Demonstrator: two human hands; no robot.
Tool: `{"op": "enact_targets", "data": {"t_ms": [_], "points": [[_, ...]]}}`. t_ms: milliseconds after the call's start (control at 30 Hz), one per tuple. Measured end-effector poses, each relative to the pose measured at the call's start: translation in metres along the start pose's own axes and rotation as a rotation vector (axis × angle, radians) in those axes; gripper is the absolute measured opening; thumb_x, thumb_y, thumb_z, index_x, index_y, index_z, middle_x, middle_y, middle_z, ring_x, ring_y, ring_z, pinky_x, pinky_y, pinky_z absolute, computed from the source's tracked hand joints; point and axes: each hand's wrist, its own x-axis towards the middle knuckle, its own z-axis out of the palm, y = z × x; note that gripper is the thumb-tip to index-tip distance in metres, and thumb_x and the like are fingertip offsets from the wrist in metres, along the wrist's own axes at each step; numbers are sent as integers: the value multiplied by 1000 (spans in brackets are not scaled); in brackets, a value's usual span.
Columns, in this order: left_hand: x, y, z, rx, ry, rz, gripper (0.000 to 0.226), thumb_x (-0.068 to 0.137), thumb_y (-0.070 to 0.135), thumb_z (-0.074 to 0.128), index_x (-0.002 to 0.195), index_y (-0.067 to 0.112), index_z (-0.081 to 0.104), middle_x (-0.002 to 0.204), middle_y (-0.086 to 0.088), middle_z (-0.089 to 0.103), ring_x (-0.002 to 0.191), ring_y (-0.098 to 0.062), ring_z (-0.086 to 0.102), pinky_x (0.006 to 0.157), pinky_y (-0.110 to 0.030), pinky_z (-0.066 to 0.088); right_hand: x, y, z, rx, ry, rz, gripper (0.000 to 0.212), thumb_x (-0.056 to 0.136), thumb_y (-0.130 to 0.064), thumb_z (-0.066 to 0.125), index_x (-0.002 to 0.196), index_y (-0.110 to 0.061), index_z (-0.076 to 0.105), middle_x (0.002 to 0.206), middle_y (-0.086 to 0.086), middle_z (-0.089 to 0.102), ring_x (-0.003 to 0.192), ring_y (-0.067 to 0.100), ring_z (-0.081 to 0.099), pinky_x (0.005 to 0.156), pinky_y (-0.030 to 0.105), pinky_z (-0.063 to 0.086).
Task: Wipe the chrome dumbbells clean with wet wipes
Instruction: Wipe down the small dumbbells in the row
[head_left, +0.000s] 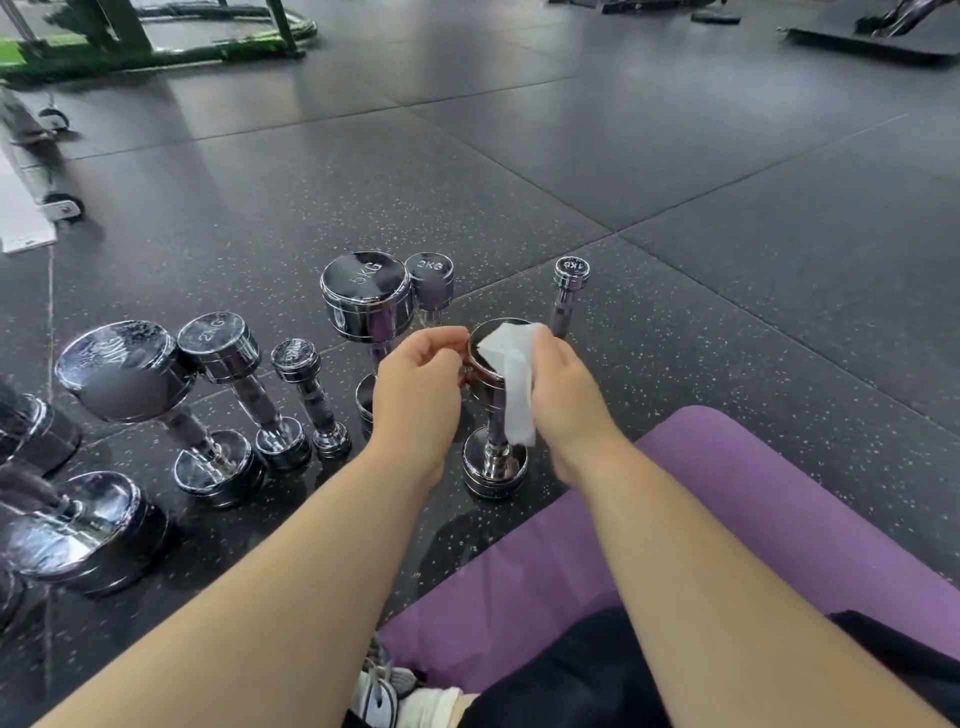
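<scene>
At the far left edge, two large dumbbells (78, 525) sit partly out of view on the black speckled floor (675, 260). Just to their right three chrome dumbbells stand on end in a row, tilted in the wide lens: a big dumbbell (156, 405), a 2KG dumbbell (244, 384) and a small dumbbell (309, 395). Further back stands a 5KG dumbbell (369, 301), with a 3KG dumbbell (430, 280) just beside it on its right.

The left hand (415, 389) reaches forward in front of the 5KG dumbbell, its fingers curled round the left rim of the top head of the middle dumbbell (493, 457), which stands upright on the floor between the two hands. A white wet wipe (514, 374) lies over that top head and hangs down along the handle. The right hand (571, 395) pinches the wipe, with the thumb on its upper edge and the other fingers bent behind it; how they lie there is hidden.

Behind the right hand a slim 1KG dumbbell (569, 291) stands on end. A purple mat (753, 493) covers the floor at the lower right, beneath the right forearm.
</scene>
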Motion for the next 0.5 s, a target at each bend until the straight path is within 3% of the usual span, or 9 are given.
{"op": "enact_targets", "data": {"t_ms": [100,167,233,333,400,500], "points": [[5,4,-2,-66,1,-37,35,89,-7,42,89,13,71,85,3,70,77,-6,64,76,-23,55,-14,9,14,173,17,-51,49,103,-49,30,146,-27,39,143,-6,47,131,13,43,115,39,31],[6,5,-2,-81,-18,-55,36,89,-8,41,86,13,70,86,0,70,80,-8,65,78,-23,56,-1,-2,6,270,10,-26,54,103,-54,28,144,-24,45,136,-6,52,119,8,52,106,32,41],[7,5,-3,-66,-30,-61,35,89,-7,42,85,14,71,84,2,70,77,-6,65,76,-22,57,17,-13,-3,435,-47,87,56,102,-57,28,132,-21,59,121,2,62,101,13,63,89,30,52],[8,4,-4,-41,-35,-55,35,88,-5,44,85,17,71,79,6,72,72,-2,64,72,-19,55,13,5,5,478,-56,198,63,100,-61,30,110,-10,65,93,11,72,98,33,64,97,47,49],[9,4,-4,-60,-34,-54,35,88,-7,43,84,16,70,75,8,71,68,0,64,69,-18,54,3,17,15,450,-10,208,69,100,-61,30,100,-2,65,80,13,67,89,33,59,92,45,45],[10,4,-3,-80,-41,-67,35,89,-7,42,84,14,70,80,4,71,73,-3,65,69,-18,54,6,1,9,455,58,193,41,104,-45,37,101,-13,62,98,10,64,90,25,59,86,37,44]]}}
